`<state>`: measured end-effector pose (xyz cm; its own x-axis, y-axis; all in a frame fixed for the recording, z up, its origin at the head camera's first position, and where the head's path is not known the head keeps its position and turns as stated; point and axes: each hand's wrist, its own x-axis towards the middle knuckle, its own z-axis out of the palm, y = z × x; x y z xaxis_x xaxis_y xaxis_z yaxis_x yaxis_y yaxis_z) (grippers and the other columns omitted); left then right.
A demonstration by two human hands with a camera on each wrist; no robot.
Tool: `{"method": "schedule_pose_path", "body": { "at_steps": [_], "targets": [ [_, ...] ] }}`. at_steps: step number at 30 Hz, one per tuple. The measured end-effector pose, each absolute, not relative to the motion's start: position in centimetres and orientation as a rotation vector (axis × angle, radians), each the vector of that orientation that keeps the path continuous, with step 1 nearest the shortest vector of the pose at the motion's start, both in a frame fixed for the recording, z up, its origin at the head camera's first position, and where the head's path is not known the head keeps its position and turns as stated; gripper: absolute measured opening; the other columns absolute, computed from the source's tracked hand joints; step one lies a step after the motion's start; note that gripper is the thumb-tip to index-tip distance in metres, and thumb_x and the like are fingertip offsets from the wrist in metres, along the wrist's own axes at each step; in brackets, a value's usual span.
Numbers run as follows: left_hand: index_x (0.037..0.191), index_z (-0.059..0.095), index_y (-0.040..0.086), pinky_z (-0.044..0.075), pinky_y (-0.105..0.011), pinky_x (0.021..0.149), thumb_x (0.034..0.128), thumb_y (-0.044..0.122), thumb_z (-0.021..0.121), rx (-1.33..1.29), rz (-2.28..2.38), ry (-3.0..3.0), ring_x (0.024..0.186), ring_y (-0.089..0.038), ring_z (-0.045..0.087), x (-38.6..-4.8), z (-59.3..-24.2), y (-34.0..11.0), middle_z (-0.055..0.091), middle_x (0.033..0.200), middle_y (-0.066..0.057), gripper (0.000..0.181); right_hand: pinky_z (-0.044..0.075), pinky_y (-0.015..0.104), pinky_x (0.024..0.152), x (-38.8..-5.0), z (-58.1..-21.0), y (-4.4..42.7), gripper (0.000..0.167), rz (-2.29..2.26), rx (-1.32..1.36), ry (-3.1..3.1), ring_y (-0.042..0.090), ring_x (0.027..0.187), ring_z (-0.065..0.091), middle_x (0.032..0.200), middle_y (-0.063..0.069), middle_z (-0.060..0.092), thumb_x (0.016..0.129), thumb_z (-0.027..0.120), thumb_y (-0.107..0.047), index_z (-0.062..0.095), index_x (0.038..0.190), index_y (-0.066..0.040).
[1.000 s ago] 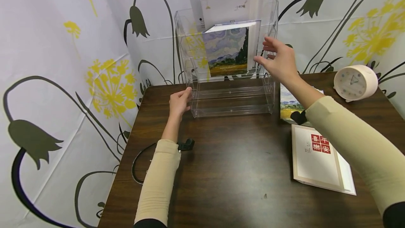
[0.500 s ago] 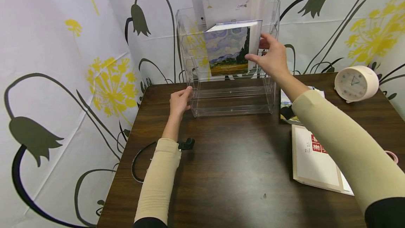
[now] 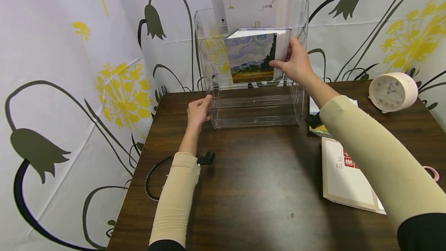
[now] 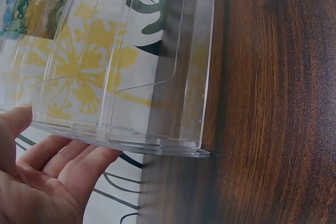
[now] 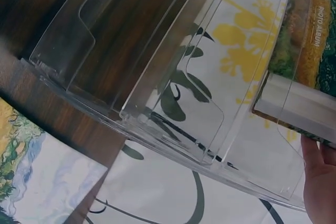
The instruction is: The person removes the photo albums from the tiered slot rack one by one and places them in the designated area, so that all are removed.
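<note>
A clear acrylic tiered rack (image 3: 256, 121) stands upright at the back of the table. In its middle tier is a photo album (image 3: 249, 58) with a painted landscape cover and white spine; the right wrist view shows "PHOTO ALBUM" on the album (image 5: 321, 30). My right hand (image 3: 297, 62) grips the album's right side, thumb in front and fingers behind. My left hand (image 3: 198, 112) holds the rack's left side; in the left wrist view the thumb of that hand (image 4: 58, 179) lies at the panel's edge, with curled fingers on the outside. A white album (image 3: 249, 14) stands in the tier behind.
Right of the rack lies a landscape-covered book (image 3: 315, 107), partly under my right arm. Nearer lies a cream album (image 3: 343, 183) with red characters. A round clock (image 3: 391, 92) stands at the back right, and pink tape (image 3: 433, 173) lies at the right. A black cable (image 3: 150, 183) lies left.
My right hand has moved left onto the landscape album and taken hold of it. The album's top edge has dropped and tipped forward. My left hand stays on the rack.
</note>
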<state>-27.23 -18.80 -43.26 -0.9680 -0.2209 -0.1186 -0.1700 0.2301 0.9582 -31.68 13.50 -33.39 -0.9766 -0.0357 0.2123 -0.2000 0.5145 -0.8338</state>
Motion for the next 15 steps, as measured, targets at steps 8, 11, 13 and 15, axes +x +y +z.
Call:
{"method": "schedule_pose_path", "body": {
  "at_steps": [8,11,13,15],
  "targets": [
    [0.123,0.068,0.004,0.059,-0.040,0.079,0.0951,0.046,0.063,0.390,-1.894,-2.426,0.112,-0.025,0.064,-27.36,-43.28,-18.83,0.068,0.118,-0.016,0.051,0.051,0.042,0.097,-31.82,-33.42,13.39,0.060,1.468,0.232,-2.531,0.029,0.115,0.061,0.127,0.017,0.061,0.087,0.077,-0.013,0.045,0.137,-0.004],
    [0.123,0.068,0.004,0.059,-0.040,0.078,0.0947,0.046,0.063,0.398,-1.891,-2.426,0.112,-0.026,0.064,-27.32,-43.23,-18.80,0.067,0.119,-0.016,0.052,0.051,0.043,0.097,-31.64,-33.19,13.26,0.058,1.451,0.269,-2.516,0.029,0.115,0.061,0.127,0.017,0.061,0.087,0.076,-0.011,0.046,0.136,-0.004],
    [0.123,0.068,0.004,0.059,-0.039,0.078,0.0946,0.046,0.063,0.402,-1.891,-2.423,0.111,-0.025,0.065,-27.32,-43.23,-18.79,0.067,0.119,-0.015,0.052,0.051,0.042,0.096,-31.50,-32.91,13.18,0.058,1.439,0.319,-2.504,0.030,0.116,0.061,0.127,0.018,0.061,0.087,0.076,-0.010,0.047,0.136,-0.003],
    [0.123,0.068,0.004,0.060,-0.039,0.077,0.0947,0.046,0.063,0.402,-1.891,-2.422,0.111,-0.025,0.065,-27.33,-43.23,-18.80,0.067,0.119,-0.015,0.051,0.051,0.041,0.096,-31.33,-32.56,13.10,0.057,1.430,0.365,-2.495,0.030,0.118,0.060,0.128,0.017,0.061,0.087,0.076,-0.008,0.048,0.136,-0.004]
  ]
}}
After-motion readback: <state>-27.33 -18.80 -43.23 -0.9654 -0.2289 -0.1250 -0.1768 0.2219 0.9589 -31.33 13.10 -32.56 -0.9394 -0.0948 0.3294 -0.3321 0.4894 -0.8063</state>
